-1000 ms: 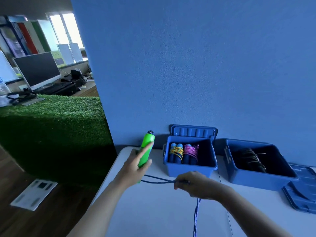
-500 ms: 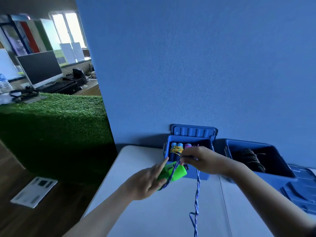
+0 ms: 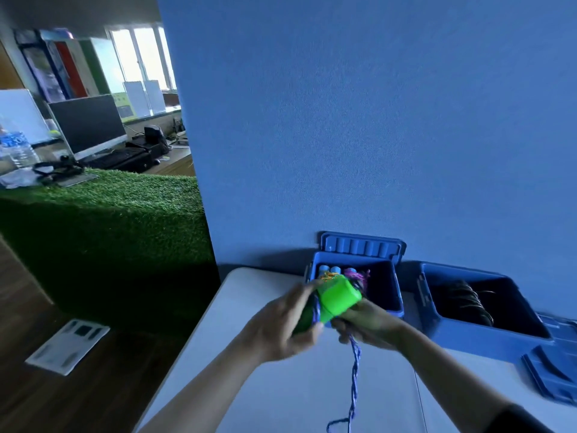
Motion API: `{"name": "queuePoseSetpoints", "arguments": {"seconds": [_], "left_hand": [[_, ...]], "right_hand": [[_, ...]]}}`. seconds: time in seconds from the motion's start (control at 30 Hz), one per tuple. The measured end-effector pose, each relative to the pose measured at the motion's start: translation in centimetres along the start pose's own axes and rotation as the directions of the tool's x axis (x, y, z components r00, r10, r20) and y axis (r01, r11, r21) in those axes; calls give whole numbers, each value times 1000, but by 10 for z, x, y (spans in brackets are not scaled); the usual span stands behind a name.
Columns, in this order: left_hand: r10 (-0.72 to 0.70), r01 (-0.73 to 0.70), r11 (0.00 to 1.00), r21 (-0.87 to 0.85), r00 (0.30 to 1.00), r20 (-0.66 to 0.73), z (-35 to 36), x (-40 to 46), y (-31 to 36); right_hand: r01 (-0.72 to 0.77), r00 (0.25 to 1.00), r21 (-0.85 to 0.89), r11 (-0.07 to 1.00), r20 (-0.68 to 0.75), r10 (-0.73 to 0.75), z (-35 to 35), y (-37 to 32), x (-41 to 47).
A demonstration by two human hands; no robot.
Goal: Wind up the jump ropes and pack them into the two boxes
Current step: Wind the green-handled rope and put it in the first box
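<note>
My left hand [image 3: 281,326] grips the green jump rope handles [image 3: 335,300] above the white table [image 3: 281,395], in front of the left blue box [image 3: 385,287]. My right hand [image 3: 370,326] sits just under the handles and pinches the blue-purple rope [image 3: 354,370], which hangs down toward the table's near edge. A turn of rope crosses the handles near my left fingers. The left box holds wound ropes with blue handles. The right blue box [image 3: 487,335] holds dark wound ropes.
The left box's lid [image 3: 362,246] stands up against the blue wall. Another blue lid [image 3: 552,367] lies flat at the table's right edge. A green turf-covered block [image 3: 109,214] stands to the left, and a white sheet [image 3: 67,345] lies on the wooden floor.
My right hand has dropped from above the handles to beneath them, carrying the rope around. The green handles have tilted and now sit higher, in front of the left box.
</note>
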State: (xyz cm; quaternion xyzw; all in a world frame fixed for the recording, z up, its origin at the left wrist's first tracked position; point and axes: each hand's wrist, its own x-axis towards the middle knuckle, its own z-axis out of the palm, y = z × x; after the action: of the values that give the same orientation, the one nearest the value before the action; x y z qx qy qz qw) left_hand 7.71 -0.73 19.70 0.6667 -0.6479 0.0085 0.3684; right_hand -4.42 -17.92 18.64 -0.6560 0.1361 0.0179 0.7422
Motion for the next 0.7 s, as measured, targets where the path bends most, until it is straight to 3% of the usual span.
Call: {"name": "queuePoseSetpoints", "arguments": {"seconds": [0.1,0.23,0.37,0.43,0.5,0.57,0.6,0.7], "left_hand": [[-198,200,979,43,979,-49,-7,-1,-23],[-351,341,885,316,936,-25,-6,-5,-56],[-258,169,793,586,963,72,5,-19,-69],[-156,20,795,607,973,172,14,-28,-65],[-41,-104,839,534,967,252,21,-36,-60],[70,-194,871,452,958,277,24,-38,-50],[126,-240,873,424,952,280,25,-37,-44],[239,-309,868,388,946,219,26,-31,-22]], "right_hand": [[-114,992,-269,957,-79,96,19,21,2],[-154,988,-638,754,-103,115,44,32,-6],[-20,1000,-877,479,-27,-8,58,14,-21],[27,994,-958,287,-6,-113,53,-4,-25],[45,981,-982,181,9,-193,38,-16,-25],[93,968,-976,198,41,-249,22,-24,-25],[117,968,-958,261,51,-247,15,-26,-24],[177,974,-802,570,60,-218,-2,-25,-19]]}}
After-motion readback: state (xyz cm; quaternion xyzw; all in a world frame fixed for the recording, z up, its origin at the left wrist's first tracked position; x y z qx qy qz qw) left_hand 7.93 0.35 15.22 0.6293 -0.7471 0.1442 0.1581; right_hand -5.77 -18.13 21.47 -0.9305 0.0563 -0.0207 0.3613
